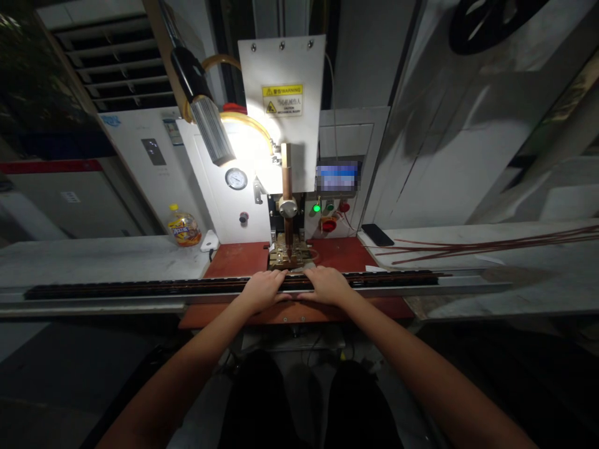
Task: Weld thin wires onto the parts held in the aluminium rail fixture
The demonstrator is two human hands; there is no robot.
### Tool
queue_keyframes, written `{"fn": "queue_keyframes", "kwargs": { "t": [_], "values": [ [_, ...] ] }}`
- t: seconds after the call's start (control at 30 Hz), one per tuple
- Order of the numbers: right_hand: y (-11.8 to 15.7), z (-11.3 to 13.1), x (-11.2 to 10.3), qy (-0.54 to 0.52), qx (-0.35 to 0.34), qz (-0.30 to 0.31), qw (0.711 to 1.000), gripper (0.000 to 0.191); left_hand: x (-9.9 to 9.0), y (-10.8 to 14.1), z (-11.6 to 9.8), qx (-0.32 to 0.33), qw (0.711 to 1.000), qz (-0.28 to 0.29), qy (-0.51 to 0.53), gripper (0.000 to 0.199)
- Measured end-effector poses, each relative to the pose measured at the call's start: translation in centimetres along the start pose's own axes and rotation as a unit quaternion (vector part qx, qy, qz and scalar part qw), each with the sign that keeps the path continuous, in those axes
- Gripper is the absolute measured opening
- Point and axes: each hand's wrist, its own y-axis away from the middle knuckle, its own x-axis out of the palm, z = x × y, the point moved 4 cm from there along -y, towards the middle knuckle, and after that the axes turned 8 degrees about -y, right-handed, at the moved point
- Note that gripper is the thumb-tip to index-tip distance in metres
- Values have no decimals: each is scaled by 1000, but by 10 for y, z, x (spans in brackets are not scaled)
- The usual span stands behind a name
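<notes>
My left hand point(264, 291) and my right hand point(326, 286) lie side by side at the front of a white machine point(284, 62). Both reach over a long metal rail point(150, 304) that carries dark strips with thin reddish-brown rods point(187, 287). Fingers curl over the far side of the strips, and thumbs press along the near edge, so each hand is closed on this piece. Just beyond my fingertips, a copper-coloured electrode point(289, 234) points down over a small brass fixture point(281, 254). The exact contact under my fingers is hidden.
A lit work lamp point(213, 131) hangs at upper left. A bottle of orange liquid point(185, 227) stands on the left worktop. On the right lie a black phone point(377, 236) and several loose thin rods point(468, 247). A green button point(317, 208) glows below the screen point(337, 176).
</notes>
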Motion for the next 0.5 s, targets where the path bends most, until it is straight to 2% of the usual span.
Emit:
{"fn": "queue_keyframes", "kwargs": {
  "t": [0.13, 0.23, 0.5],
  "values": [
    [-1, -7, 1, -6, -15, 18, 1000, 66, -3, 1, 5, 4, 1000, 14, 0, 63],
    [-1, -11, 1, 0, -11, 25, 1000, 67, -4, 6, 12, 5, 1000, 19, 0, 66],
    [-2, -1, 6, 29, -3, 11, 1000, 74, -5, 19, 20, -12, 1000, 3, -7, 71]
  ]
}}
